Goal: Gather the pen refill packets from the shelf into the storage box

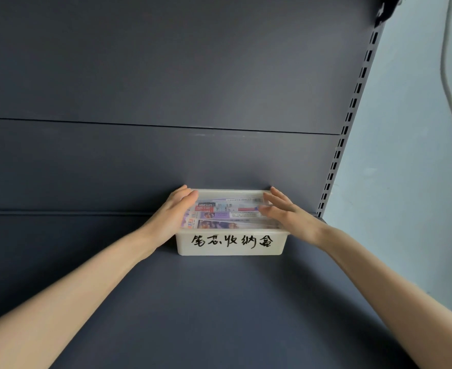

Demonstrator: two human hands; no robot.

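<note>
Open room: the dark shelf (219, 302) is stretching wide to the left of the box and all along its near side, where both forearms are reaching in.
Far edge: the storage box (230, 245) is sitting at the far end of the shelf, backing onto the back panel (166, 75); I cannot tell whether it is touching.
Right edge: the slotted upright (352, 107) is closing off the shelf just right of the box, with a pale wall (406, 155) and a white cable (451, 102) hanging beyond it.
Box: its near face is showing black handwritten characters.
Packets: the pen refill packets (227, 211) are lying flat inside the box, in rows between the two hands.
Left hand: the left hand (173, 211) is lying with straight fingers along the box's left rim, fingertips over the packets' left ends, gripping nothing.
Right hand: the right hand (286, 211) is stretching straight, spread fingers over the right rim and the packets' right ends, slightly blurred, gripping nothing.
</note>
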